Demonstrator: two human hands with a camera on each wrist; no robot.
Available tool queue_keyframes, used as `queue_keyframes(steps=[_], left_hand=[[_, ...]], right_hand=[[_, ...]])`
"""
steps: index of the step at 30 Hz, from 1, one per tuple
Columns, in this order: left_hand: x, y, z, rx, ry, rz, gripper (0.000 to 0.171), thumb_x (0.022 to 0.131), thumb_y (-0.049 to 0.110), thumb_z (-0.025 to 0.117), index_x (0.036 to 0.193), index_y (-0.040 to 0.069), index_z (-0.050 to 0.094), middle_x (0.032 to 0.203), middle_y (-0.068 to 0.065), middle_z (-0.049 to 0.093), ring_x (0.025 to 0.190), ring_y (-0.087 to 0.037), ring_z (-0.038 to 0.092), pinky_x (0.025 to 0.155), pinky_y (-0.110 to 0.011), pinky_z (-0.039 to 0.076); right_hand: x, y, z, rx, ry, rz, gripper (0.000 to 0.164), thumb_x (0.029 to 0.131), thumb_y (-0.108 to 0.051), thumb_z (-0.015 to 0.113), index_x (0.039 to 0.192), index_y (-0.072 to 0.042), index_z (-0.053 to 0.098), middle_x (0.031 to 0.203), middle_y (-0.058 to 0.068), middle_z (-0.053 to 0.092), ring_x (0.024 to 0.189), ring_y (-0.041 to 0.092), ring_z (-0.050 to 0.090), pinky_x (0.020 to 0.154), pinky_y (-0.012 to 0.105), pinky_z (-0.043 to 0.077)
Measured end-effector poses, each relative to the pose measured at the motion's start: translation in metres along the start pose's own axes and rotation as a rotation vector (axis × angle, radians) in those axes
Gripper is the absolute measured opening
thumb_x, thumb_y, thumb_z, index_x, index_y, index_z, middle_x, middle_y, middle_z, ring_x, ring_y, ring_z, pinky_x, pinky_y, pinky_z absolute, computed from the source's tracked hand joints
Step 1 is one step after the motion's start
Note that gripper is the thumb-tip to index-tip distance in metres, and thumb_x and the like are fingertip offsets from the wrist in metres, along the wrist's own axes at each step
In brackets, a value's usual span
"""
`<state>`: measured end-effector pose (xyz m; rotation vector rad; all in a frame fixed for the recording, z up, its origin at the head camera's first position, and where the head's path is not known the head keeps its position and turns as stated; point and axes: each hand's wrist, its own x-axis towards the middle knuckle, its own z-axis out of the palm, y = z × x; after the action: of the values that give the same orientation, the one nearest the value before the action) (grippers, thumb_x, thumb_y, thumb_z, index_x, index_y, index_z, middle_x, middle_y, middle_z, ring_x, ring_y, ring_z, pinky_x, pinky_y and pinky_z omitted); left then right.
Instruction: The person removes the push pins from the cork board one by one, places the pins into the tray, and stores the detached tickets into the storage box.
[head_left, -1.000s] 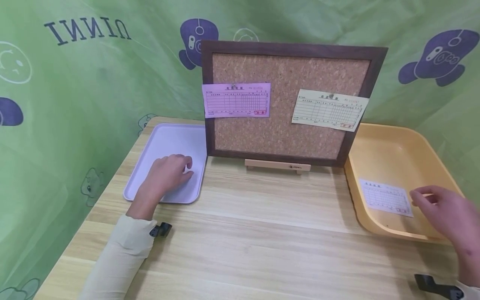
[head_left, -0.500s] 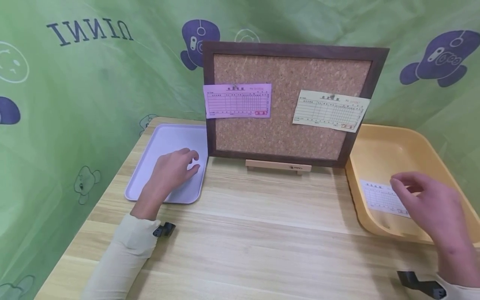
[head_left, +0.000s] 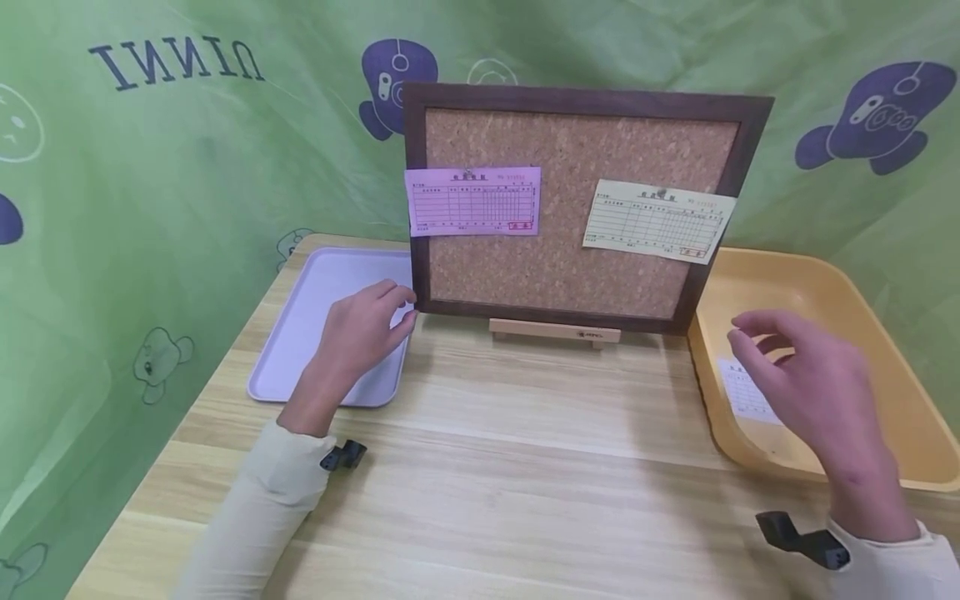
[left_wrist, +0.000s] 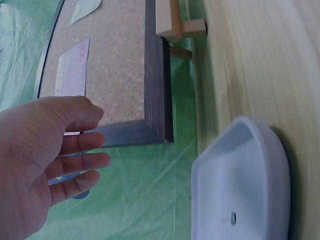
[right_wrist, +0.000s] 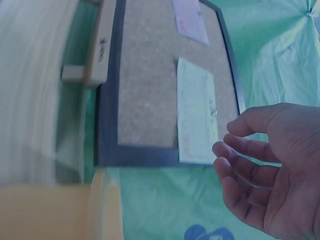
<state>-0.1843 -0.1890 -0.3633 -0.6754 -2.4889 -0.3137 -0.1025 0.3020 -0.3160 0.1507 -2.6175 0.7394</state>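
My left hand [head_left: 367,329] hovers over the right side of a lilac tray [head_left: 288,333], by the lower left corner of a framed cork board [head_left: 562,279]. Its fingers are loosely bent and hold nothing, as the left wrist view confirms. Over the left part of a yellow tray [head_left: 900,400], my right hand [head_left: 813,379] has thumb and fingers relaxed around bare air. A pink receipt [head_left: 474,202] is pinned on the board's left and a pale green receipt [head_left: 658,221] on its right. Partly behind my right hand, a white receipt [head_left: 742,392] lies in the yellow tray.
A wooden stand [head_left: 555,331] props the board up on the light wood table [head_left: 525,475]. One small metal pin [left_wrist: 233,218] shows inside the lilac tray. Behind everything hangs a green printed curtain [head_left: 187,167].
My right hand has moved left and away from the yellow tray's middle, now covering part of the white receipt. My left hand has shifted up and right toward the board's corner.
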Motion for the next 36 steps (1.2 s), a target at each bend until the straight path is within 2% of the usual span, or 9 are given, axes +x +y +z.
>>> queue_keyframes(steps=[5,10,14,18,21,28,36], left_hand=[[0.007,0.008,0.003,-0.020,0.062,0.033,0.011,0.089,0.011,0.076,0.099,0.005,0.075,0.089,-0.005,0.070,0.065,-0.020,0.063,0.047,-0.034,0.048],[0.016,0.015,0.007,-0.046,0.109,0.059,0.007,0.090,0.007,0.072,0.095,0.004,0.075,0.086,-0.007,0.070,0.062,-0.018,0.060,0.046,-0.031,0.046],[0.024,0.019,0.010,-0.062,0.145,0.060,0.007,0.090,0.006,0.072,0.096,0.003,0.075,0.086,-0.007,0.070,0.062,-0.018,0.060,0.047,-0.031,0.047],[0.029,0.022,0.013,-0.075,0.158,0.049,0.007,0.091,0.007,0.071,0.095,0.004,0.075,0.086,-0.006,0.069,0.062,-0.018,0.058,0.048,-0.031,0.047],[0.032,0.023,0.017,-0.086,0.166,0.041,0.006,0.090,0.007,0.071,0.094,0.004,0.074,0.085,-0.006,0.069,0.062,-0.018,0.058,0.048,-0.031,0.047],[0.039,0.026,0.024,-0.106,0.181,0.019,0.007,0.090,0.007,0.071,0.096,0.004,0.074,0.085,-0.006,0.069,0.059,-0.016,0.055,0.046,-0.030,0.044],[0.052,0.034,0.029,-0.114,0.231,0.003,0.009,0.092,0.008,0.071,0.099,0.003,0.074,0.090,-0.007,0.070,0.065,-0.020,0.062,0.048,-0.030,0.048]], right_hand=[[0.008,-0.013,0.011,0.061,0.065,-0.080,0.019,0.090,-0.013,0.075,0.108,-0.008,0.077,0.097,0.013,0.074,0.072,-0.023,0.051,0.064,0.004,0.040],[0.013,-0.019,0.021,0.096,0.117,-0.153,0.021,0.089,-0.007,0.076,0.109,-0.004,0.076,0.103,0.013,0.074,0.081,-0.022,0.051,0.066,0.002,0.041],[0.018,-0.023,0.029,0.115,0.116,-0.180,0.021,0.088,-0.005,0.077,0.109,-0.004,0.076,0.103,0.014,0.073,0.082,-0.020,0.052,0.064,0.002,0.042],[0.023,-0.028,0.039,0.119,0.072,-0.163,0.019,0.090,-0.007,0.077,0.109,-0.004,0.076,0.104,0.013,0.073,0.085,0.002,0.064,0.065,0.004,0.042],[0.026,-0.032,0.045,0.120,0.041,-0.146,0.018,0.092,-0.007,0.076,0.110,-0.004,0.075,0.103,0.012,0.072,0.087,0.021,0.065,0.067,0.004,0.041],[0.034,-0.040,0.054,0.136,0.026,-0.135,0.017,0.093,-0.006,0.074,0.110,-0.004,0.074,0.092,0.008,0.070,0.078,0.019,0.059,0.068,0.010,0.041],[0.044,-0.054,0.072,0.234,-0.037,-0.071,0.019,0.097,-0.011,0.070,0.114,-0.003,0.072,0.108,0.013,0.072,0.087,0.025,0.068,0.069,0.008,0.045]])
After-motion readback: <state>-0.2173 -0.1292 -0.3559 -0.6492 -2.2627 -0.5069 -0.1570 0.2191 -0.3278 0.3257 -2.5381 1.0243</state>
